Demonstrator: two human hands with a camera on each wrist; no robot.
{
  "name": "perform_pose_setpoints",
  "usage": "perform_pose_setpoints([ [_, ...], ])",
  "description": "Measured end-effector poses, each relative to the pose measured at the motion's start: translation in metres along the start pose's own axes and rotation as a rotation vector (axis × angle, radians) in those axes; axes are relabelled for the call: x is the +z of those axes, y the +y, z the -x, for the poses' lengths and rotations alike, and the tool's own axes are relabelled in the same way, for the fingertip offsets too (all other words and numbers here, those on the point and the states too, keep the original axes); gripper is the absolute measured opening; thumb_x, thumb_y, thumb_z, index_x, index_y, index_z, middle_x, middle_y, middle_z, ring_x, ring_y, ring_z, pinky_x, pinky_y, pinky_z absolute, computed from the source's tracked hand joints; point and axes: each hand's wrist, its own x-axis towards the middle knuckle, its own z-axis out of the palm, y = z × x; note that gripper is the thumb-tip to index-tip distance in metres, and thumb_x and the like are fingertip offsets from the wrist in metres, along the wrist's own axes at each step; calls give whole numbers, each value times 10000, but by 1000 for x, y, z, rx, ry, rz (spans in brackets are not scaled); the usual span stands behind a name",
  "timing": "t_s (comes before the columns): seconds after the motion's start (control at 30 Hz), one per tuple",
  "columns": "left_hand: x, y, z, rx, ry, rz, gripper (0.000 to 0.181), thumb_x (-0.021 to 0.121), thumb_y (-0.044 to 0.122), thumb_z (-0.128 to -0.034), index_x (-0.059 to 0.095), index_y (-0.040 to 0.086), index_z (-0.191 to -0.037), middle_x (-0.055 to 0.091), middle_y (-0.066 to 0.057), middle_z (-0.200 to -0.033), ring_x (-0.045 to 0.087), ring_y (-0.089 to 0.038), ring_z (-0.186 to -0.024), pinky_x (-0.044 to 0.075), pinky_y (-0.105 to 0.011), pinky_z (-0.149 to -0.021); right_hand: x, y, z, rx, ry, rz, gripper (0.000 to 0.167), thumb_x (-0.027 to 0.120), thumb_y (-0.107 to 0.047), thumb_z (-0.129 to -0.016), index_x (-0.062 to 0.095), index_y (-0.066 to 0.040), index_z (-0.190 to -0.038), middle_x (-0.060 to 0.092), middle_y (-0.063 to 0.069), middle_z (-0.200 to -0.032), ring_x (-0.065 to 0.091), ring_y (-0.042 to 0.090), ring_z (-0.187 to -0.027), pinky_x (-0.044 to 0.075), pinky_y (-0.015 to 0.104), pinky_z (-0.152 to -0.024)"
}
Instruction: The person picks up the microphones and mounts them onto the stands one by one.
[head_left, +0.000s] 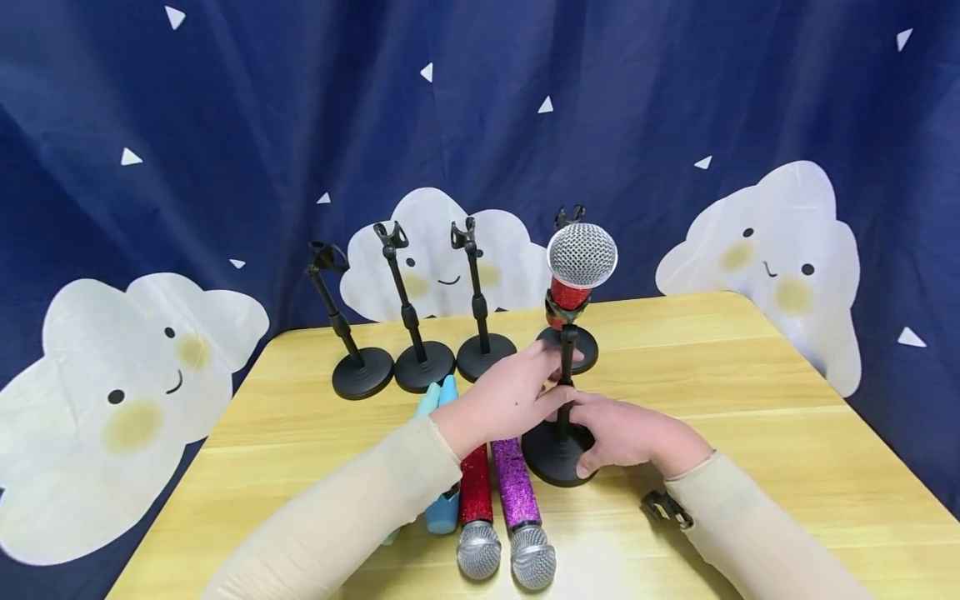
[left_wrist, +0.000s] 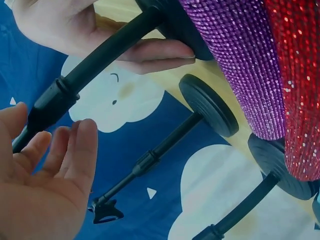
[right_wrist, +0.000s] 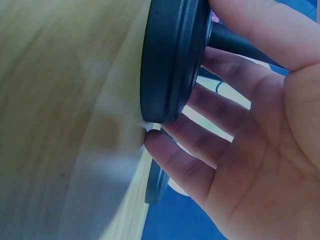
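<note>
A black microphone stand [head_left: 560, 457] stands on the table in the head view, a red microphone [head_left: 582, 257] with a silver mesh head in its clip. My left hand [head_left: 513, 393] holds the pole between thumb and fingers; the left wrist view shows those fingers [left_wrist: 80, 155] loosely bent beside it. Lower down, my right hand [head_left: 626, 433] grips the round base [right_wrist: 172, 60], thumb on the near side and fingers behind. Under my left forearm lie a glittery red microphone [head_left: 476, 487], a purple microphone [head_left: 516, 483] and blue ones [head_left: 442, 514], partly hidden.
Several other black stands [head_left: 425, 364] with bare clips line the back of the wooden table [head_left: 712, 375]; one [head_left: 588, 348] is partly behind the held stand. A dark blue curtain [head_left: 300, 100] with white clouds hangs behind. A small black clip [head_left: 667, 508] sits by my right wrist.
</note>
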Motion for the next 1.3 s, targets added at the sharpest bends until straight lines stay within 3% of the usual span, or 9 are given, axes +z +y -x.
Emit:
perform_pose_setpoints([
  [0.1,-1,1,-2,-17,-43,96,428,612,214,-1033,523,173,-1450,596,16,-1347,612,-96,-1175,498,-263,-952,0,2,0,-12,5,-4,521,889,-209,-698,700,-133,-1177,501,56,-1419,511,255,-1240,451,456,-1008],
  [0.2,0,1,-3,-29,-75,151,443,598,171,-1038,494,183,-1469,646,66,-1282,615,-45,-1143,495,-247,-950,0,4,-1,-25,10,-5,557,887,-206,-691,702,-125,-1209,521,56,-1400,507,254,-1248,441,451,-1020],
  [0.43,3,1,-4,-4,-16,20,389,621,260,-1029,561,151,-1398,631,68,-983,619,-43,-938,507,-222,-833,2,4,-1,-28,1,-13,441,880,-216,-704,704,-159,-1104,497,28,-1420,516,231,-1223,455,432,-998],
  [0.57,2,1,-3,10,-9,-6,349,602,265,-1038,582,132,-1360,589,15,-1108,602,-47,-915,499,-219,-820,2,4,-2,-17,-2,-9,419,881,-225,-702,701,-169,-1076,495,27,-1397,528,211,-1160,468,419,-958],
  [0.73,-1,2,-2,8,-64,72,378,607,147,-1026,543,117,-1397,560,-47,-1343,602,-59,-1029,491,-217,-883,1,3,-3,-29,7,-23,451,887,-193,-682,718,-157,-1100,530,24,-1355,537,200,-1131,473,411,-932],
  [0.83,-1,2,-2,-8,-92,126,383,584,88,-1030,530,135,-1406,611,-14,-1319,574,-66,-1183,475,-243,-969,2,4,-3,-43,10,-25,477,885,-188,-681,727,-144,-1128,546,23,-1339,538,200,-1142,467,417,-950],
  [1.0,0,3,-1,-9,-59,61,313,599,168,-1037,576,121,-1345,631,6,-1181,611,-82,-1083,497,-254,-924,3,5,-2,-43,7,-18,441,876,-204,-695,723,-145,-1104,532,24,-1380,536,217,-1174,461,427,-981],
  [1.13,3,3,-1,-3,-27,-27,296,600,234,-1037,603,107,-1305,581,-25,-1207,596,-102,-1056,498,-261,-906,3,5,0,-31,-4,-30,436,872,-192,-714,716,-145,-1118,496,12,-1435,523,237,-1230,453,430,-1007],
  [1.3,1,5,-2,-24,-29,18,255,588,203,-1042,605,123,-1284,582,-18,-1268,591,-97,-1131,490,-273,-952,2,7,-1,-47,8,-22,482,870,-196,-700,717,-148,-1155,511,21,-1410,529,224,-1204,459,425,-988],
])
